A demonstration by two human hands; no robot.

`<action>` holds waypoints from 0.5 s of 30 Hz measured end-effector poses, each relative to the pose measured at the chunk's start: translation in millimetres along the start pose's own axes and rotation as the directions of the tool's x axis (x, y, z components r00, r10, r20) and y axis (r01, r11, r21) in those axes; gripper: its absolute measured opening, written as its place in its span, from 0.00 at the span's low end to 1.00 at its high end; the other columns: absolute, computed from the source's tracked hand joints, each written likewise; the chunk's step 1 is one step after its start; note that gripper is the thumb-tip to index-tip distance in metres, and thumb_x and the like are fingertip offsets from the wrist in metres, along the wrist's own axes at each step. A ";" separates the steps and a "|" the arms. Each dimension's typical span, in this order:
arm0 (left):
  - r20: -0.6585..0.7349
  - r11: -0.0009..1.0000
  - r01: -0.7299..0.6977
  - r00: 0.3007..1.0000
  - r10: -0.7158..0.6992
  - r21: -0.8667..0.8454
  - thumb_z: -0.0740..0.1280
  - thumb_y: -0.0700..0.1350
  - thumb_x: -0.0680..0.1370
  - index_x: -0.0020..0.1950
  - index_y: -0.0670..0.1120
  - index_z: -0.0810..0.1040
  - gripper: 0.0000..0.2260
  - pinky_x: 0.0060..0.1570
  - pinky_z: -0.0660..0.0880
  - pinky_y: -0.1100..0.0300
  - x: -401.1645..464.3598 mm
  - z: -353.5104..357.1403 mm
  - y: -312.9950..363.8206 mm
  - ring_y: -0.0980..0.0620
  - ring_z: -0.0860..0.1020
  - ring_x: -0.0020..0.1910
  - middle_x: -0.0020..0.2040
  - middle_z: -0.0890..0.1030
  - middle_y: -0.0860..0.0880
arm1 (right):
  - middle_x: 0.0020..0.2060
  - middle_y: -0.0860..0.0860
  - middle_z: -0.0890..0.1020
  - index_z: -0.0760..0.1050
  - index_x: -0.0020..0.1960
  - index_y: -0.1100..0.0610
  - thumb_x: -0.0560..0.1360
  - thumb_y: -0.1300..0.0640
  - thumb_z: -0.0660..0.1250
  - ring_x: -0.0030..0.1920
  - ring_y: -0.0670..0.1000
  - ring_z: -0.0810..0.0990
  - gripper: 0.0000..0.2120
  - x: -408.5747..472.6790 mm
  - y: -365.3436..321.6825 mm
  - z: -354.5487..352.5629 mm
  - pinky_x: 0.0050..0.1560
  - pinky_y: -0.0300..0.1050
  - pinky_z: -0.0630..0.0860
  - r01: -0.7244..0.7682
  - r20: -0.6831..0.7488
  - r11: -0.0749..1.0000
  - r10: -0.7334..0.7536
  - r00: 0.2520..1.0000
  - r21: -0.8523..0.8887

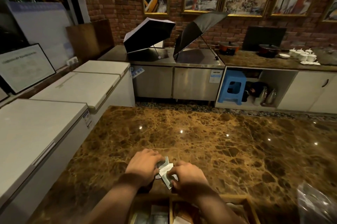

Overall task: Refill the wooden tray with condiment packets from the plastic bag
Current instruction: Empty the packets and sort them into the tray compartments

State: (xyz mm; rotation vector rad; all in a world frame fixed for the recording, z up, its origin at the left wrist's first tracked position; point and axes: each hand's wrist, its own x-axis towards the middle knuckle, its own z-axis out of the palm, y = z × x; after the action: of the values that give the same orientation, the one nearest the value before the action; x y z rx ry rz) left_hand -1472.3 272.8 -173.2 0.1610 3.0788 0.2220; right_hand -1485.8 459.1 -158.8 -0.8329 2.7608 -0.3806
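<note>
Pinching a small sheaf of packets (165,171) between them, both sets of fingers were curled inward over the counter (209,141). Left hand (144,166) gripped the far end of the sheaf, fingertips pressed onto the silvery top packet. Right hand (189,175) held the near end, thumb and forefinger closed on a white-labelled one. Packets were fanned crosswise, not squared (the count could not be told).

Held just beyond the far rim of the tray (242,201), the sheaf sat a little above the marble. Tray lay at the bottom edge of view under both forearms, with a wooden divider and pale packets already lying in at least two compartments; how full they were could not be judged. Bag (317,205) lay at the lower right, well apart from both hands, its contents blurred.

Judgement: the step in hand was aligning a gathered batch before loading. Next move would call for drawing the sheaf back over a compartment and lowering it flat alongside the packets there, with both grips released together so the fan does not scatter.
</note>
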 end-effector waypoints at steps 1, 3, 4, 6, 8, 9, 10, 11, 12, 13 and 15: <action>-0.005 1.000 0.000 1.000 0.000 0.021 0.67 0.52 0.78 0.68 0.58 0.74 0.18 0.64 0.65 0.54 1.1 0.2 0.8 0.51 0.70 0.68 0.67 0.77 0.55 | 0.60 0.48 0.79 0.80 0.60 0.45 0.76 0.48 0.66 0.60 0.55 0.78 0.13 2.6 -0.6 1.1 0.56 0.49 0.75 0.003 0.006 1.000 -0.003 1.000 0.006; -0.030 0.999 0.031 0.999 -0.030 0.043 0.68 0.52 0.78 0.65 0.58 0.75 0.16 0.61 0.66 0.55 2.3 2.4 2.5 0.50 0.72 0.64 0.63 0.79 0.55 | 0.58 0.50 0.80 0.81 0.59 0.47 0.76 0.47 0.67 0.58 0.56 0.79 0.13 6.0 -2.2 1.3 0.55 0.50 0.76 -0.020 0.007 1.000 0.020 1.000 0.005; -0.038 0.998 0.050 0.998 -0.049 0.039 0.68 0.53 0.77 0.64 0.58 0.75 0.15 0.60 0.66 0.55 2.5 3.0 3.0 0.50 0.73 0.63 0.61 0.79 0.54 | 0.57 0.51 0.81 0.82 0.57 0.48 0.76 0.48 0.68 0.58 0.57 0.80 0.12 7.4 -3.3 1.7 0.54 0.50 0.76 -0.038 0.012 0.999 0.038 0.999 -0.008; -0.045 0.997 0.075 0.996 -0.074 0.026 0.69 0.53 0.77 0.62 0.57 0.75 0.14 0.60 0.66 0.54 1.8 3.6 2.5 0.49 0.74 0.63 0.60 0.79 0.53 | 0.56 0.53 0.82 0.82 0.56 0.50 0.75 0.51 0.71 0.58 0.58 0.80 0.11 9.9 -6.1 3.3 0.55 0.50 0.76 -0.055 0.021 0.998 0.056 0.998 -0.033; -0.062 0.995 0.104 0.993 -0.105 -0.010 0.70 0.53 0.76 0.60 0.56 0.75 0.13 0.60 0.67 0.54 -0.5 1.6 0.8 0.49 0.74 0.62 0.59 0.79 0.53 | 0.57 0.54 0.82 0.81 0.57 0.51 0.75 0.53 0.71 0.59 0.58 0.79 0.11 12.1 -9.7 3.2 0.58 0.51 0.76 -0.066 0.037 0.997 0.068 0.997 -0.049; -0.071 0.992 0.121 0.990 -0.123 -0.033 0.70 0.53 0.76 0.59 0.56 0.75 0.13 0.59 0.68 0.54 -2.3 0.0 0.1 0.49 0.74 0.62 0.59 0.78 0.53 | 0.57 0.55 0.82 0.81 0.57 0.51 0.76 0.54 0.70 0.59 0.58 0.79 0.11 13.6 -11.0 3.4 0.58 0.51 0.76 -0.069 0.024 0.996 0.071 0.997 -0.059; -0.073 0.989 0.138 0.987 -0.142 -0.053 0.71 0.53 0.76 0.59 0.56 0.75 0.13 0.59 0.68 0.54 -4.6 -1.2 -1.2 0.49 0.74 0.62 0.58 0.78 0.53 | 0.58 0.55 0.82 0.81 0.58 0.52 0.76 0.55 0.69 0.59 0.59 0.79 0.11 15.1 -12.4 3.3 0.59 0.51 0.76 -0.077 0.013 0.995 0.078 0.997 -0.067; -0.072 0.985 0.156 0.984 -0.161 -0.068 0.71 0.53 0.75 0.58 0.57 0.75 0.13 0.59 0.69 0.54 -7.6 -2.5 -2.8 0.49 0.75 0.61 0.58 0.77 0.53 | 0.58 0.56 0.82 0.81 0.59 0.53 0.76 0.56 0.68 0.59 0.59 0.80 0.11 16.2 -14.0 3.4 0.59 0.51 0.76 -0.082 0.005 0.994 0.082 0.997 -0.072; -0.071 0.982 0.173 0.981 -0.178 -0.081 0.72 0.53 0.75 0.58 0.57 0.75 0.13 0.59 0.69 0.54 -11.0 -3.6 -4.8 0.49 0.75 0.61 0.58 0.77 0.53 | 0.58 0.56 0.82 0.80 0.59 0.53 0.77 0.57 0.67 0.59 0.60 0.80 0.12 17.0 -15.7 4.0 0.58 0.51 0.76 -0.085 -0.005 0.994 0.085 0.996 -0.075; -0.076 0.978 0.188 0.978 -0.195 -0.094 0.72 0.53 0.75 0.58 0.57 0.75 0.14 0.59 0.69 0.54 -14.7 -5.2 -7.3 0.50 0.75 0.61 0.57 0.77 0.53 | 0.58 0.57 0.82 0.80 0.59 0.54 0.77 0.57 0.66 0.59 0.60 0.80 0.12 17.4 -17.8 4.7 0.58 0.51 0.76 -0.086 -0.018 0.994 0.085 0.996 -0.073; -0.107 0.968 0.216 0.967 -0.230 -0.130 0.73 0.54 0.74 0.57 0.57 0.74 0.14 0.57 0.70 0.54 -22.4 -8.4 -11.5 0.51 0.75 0.59 0.56 0.76 0.54 | 0.59 0.57 0.81 0.79 0.60 0.54 0.78 0.58 0.64 0.60 0.60 0.79 0.12 18.1 -21.1 6.4 0.59 0.52 0.76 -0.093 -0.040 0.995 0.091 0.995 -0.048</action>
State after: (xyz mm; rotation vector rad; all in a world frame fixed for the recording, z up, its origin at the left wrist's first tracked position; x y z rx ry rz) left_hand -1451.7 257.9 -165.6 -0.2122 3.1557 0.4142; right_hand -1487.9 430.7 -160.8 -0.7134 2.8421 -0.3153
